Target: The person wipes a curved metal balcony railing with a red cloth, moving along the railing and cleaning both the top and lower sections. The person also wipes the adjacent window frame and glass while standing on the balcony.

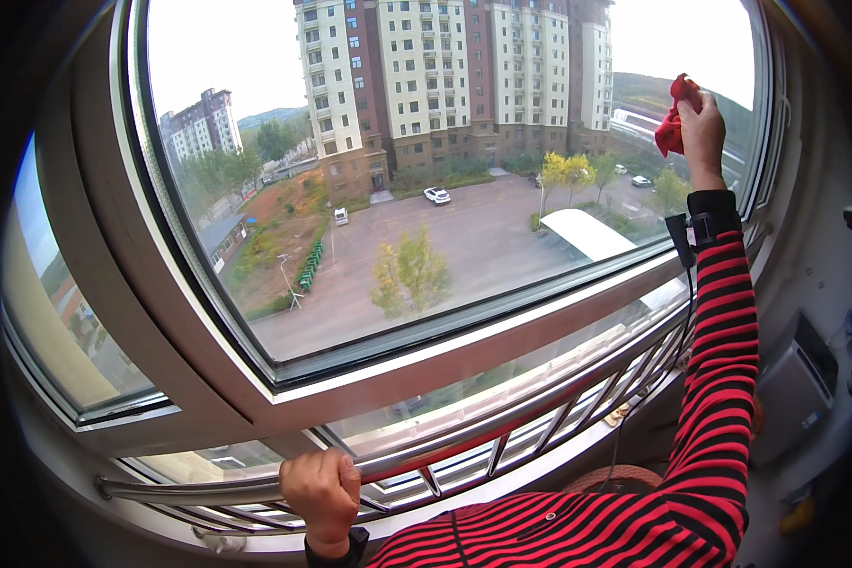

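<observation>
My right hand (702,133) is raised at the upper right with its fingers closed on a red cloth (670,133). The cloth is bunched up and lies against or just in front of the large window pane (502,275); I cannot tell whether it touches the glass. A black band with a small device and a cable (688,241) sits on my right wrist. Low in the view, my left hand (320,492) is wrapped round the metal railing (502,426) that runs below the window. Both sleeves are black at the cuff, and the right one is red and black striped.
A grey window frame (161,246) borders the pane, with a second narrow window (76,322) at the left. Beneath the railing runs a white sill (549,478). A grey box-like thing (797,374) stands at the right. Outside are tall buildings, a parking area and trees.
</observation>
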Tool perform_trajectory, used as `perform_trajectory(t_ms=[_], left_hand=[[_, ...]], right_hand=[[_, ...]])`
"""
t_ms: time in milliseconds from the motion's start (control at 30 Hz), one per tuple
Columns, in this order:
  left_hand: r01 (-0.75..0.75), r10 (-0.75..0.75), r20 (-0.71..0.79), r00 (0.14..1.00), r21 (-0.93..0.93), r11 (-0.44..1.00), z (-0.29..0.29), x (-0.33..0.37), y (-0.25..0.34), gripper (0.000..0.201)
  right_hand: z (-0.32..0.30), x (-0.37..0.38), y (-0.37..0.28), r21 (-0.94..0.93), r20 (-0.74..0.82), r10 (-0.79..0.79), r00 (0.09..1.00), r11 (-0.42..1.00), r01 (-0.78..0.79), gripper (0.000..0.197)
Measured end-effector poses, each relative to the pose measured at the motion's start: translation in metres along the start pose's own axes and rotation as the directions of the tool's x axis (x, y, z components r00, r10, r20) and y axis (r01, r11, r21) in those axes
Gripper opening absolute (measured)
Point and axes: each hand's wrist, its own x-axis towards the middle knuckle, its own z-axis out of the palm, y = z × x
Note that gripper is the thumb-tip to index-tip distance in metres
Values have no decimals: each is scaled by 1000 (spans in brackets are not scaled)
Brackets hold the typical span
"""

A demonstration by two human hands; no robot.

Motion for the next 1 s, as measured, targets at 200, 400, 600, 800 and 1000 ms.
perform_trajectory(t_ms=[200,400,600,800,1000], left_hand=[[-27,26,-24,999,-30,999,0,0,-4,26],[-41,41,3,999,-53,998,-3,-1,-7,31],[-60,59,-6,998,-74,995,-4,-1,-10,32],[-92,89,-26,996,-106,990,-4,-1,-12,34],[-104,104,-15,995,-67,992,-3,-1,-13,36]], right_hand=[[-1,-8,-176,235,7,-290,957,931,280,37],[3,-46,-344,389,-174,-455,874,783,485,19],[10,-81,-464,511,-341,-606,719,523,682,13],[0,-146,-484,592,-240,-776,583,359,721,22],[-16,-240,-448,563,-85,-865,494,368,740,47]])
